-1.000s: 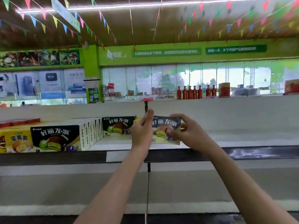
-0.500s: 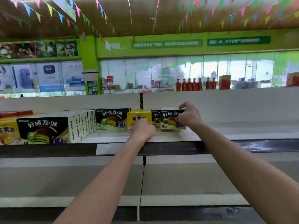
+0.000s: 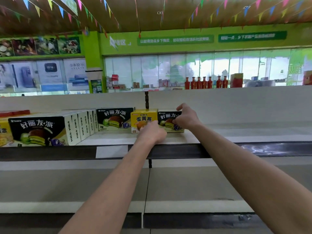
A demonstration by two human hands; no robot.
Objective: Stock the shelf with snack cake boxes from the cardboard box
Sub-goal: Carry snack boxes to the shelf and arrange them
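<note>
On the white shelf point(image 3: 236, 132) stands a yellow snack cake box point(image 3: 143, 115), and right beside it a black-and-green snack cake box point(image 3: 166, 116). My right hand point(image 3: 186, 118) grips that black-and-green box at its upper right corner, thumb in front and fingers over the top. My left hand point(image 3: 152, 133) lies low on the shelf with curled fingers, against the lower front where the two boxes meet; its grip is hidden. The cardboard box is out of view.
Left of the yellow box stand another black-and-green box point(image 3: 114, 119) and a row of several more point(image 3: 38, 130). A yellow box point(image 3: 3, 132) shows at the far left edge. A post point(image 3: 146, 100) rises behind. The lower shelf point(image 3: 185, 183) lies below.
The black-and-green box went from held in the air by both hands to standing on the shelf beside the yellow box. My left hand dropped low to the boxes' front; my right stays on the box.
</note>
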